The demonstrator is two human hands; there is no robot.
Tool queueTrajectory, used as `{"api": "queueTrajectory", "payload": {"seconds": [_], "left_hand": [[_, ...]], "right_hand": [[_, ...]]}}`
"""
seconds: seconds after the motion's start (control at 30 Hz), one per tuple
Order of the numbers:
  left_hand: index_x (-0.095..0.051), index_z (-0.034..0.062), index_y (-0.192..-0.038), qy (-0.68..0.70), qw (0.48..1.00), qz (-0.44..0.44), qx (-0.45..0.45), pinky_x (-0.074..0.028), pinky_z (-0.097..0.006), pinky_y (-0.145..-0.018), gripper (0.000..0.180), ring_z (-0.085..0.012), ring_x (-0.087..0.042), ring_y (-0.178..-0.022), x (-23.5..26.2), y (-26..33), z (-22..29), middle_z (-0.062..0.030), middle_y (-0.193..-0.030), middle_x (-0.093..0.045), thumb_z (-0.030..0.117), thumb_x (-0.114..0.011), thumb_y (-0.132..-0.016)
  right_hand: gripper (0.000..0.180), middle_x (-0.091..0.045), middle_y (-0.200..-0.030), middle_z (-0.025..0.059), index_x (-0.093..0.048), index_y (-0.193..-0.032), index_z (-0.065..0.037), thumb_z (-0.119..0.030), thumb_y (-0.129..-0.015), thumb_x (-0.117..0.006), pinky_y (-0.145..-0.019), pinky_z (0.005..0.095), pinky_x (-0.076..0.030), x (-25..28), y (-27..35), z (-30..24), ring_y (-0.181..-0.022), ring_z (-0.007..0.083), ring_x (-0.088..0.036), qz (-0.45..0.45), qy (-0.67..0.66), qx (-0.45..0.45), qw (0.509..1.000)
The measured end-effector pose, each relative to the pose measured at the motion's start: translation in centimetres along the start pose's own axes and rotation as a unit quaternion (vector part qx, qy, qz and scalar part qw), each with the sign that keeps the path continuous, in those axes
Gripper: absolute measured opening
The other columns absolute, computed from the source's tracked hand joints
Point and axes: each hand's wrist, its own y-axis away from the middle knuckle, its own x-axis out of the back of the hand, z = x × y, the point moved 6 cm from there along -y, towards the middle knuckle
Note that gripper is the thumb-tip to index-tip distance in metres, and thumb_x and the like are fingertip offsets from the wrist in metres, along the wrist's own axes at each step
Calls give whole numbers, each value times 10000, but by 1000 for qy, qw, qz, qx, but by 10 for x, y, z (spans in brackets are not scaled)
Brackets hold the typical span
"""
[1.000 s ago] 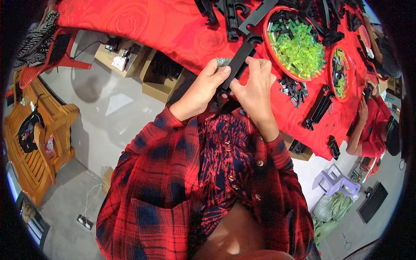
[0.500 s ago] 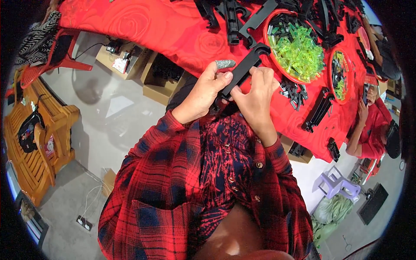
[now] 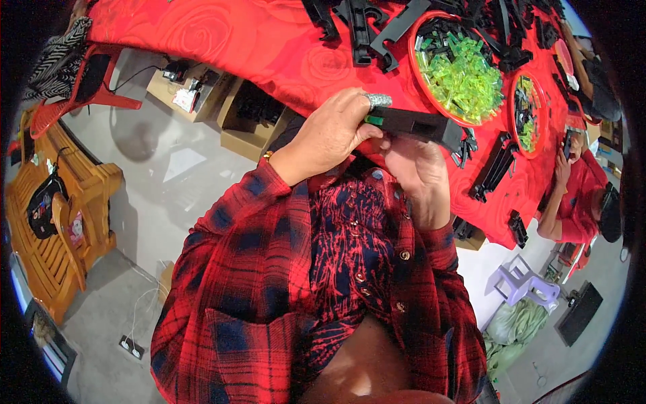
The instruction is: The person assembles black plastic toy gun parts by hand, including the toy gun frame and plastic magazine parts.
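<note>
One black bar (image 3: 412, 124) seemingly points lengthwise rightward.

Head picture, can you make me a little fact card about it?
Left hand: gripping a black bar by one end
Right hand: beneath the bar, fingers partly hidden
Finger cover: silvery, on the left hand
Tablecloth: red, with black parts on it
Large bowl: yellow-green pieces, some black ones
At right: another person in red

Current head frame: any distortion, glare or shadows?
Head view: fisheye bends the edge of the red rose-patterned tablecloth; corners go black; bright patches and soft shadows mark the grey floor; translucent yellow-green plastic pieces glint; the long black plastic part shows little detail.
</note>
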Motion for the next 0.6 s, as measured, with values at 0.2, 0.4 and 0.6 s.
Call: {"api": "queueTrajectory", "payload": {"seconds": [0.2, 0.4, 0.6], "left_hand": [[-530, 25, -1251, 163, 979, 65, 105, -482, -362, -781, 401, -240, -592, -872, 10, 7, -17, -118, -944, -585, 313, -594, -979], [-522, 103, -1243, 551, 771, 37, 316, -476, -203, -515, 427, -80, -572, -571, -11, 20, -34, -13, -779, -614, 467, -413, -1048], [-528, 112, -1280, 593, 731, 16, 336, -440, -207, -458, 408, -80, -550, -533, -23, 25, -36, -6, -783, -613, 428, -385, -1065]], "right_hand": [[308, -659, -1058, 82, -675, -1062, 1, -271, -971, -565, -760, 301, -473, -42, 3, -16, -852, 180, -582, -14, 166, -57, 984], [235, -591, -877, 49, -702, -1049, -61, 48, -851, -639, -746, 278, -443, -74, 14, -50, -813, 150, -561, 83, 611, 363, 699], [385, -551, -953, 67, -672, -1131, -67, -65, -753, -746, -816, 323, -404, -94, 8, -31, -894, 198, -528, 65, 755, 377, 532]]}}
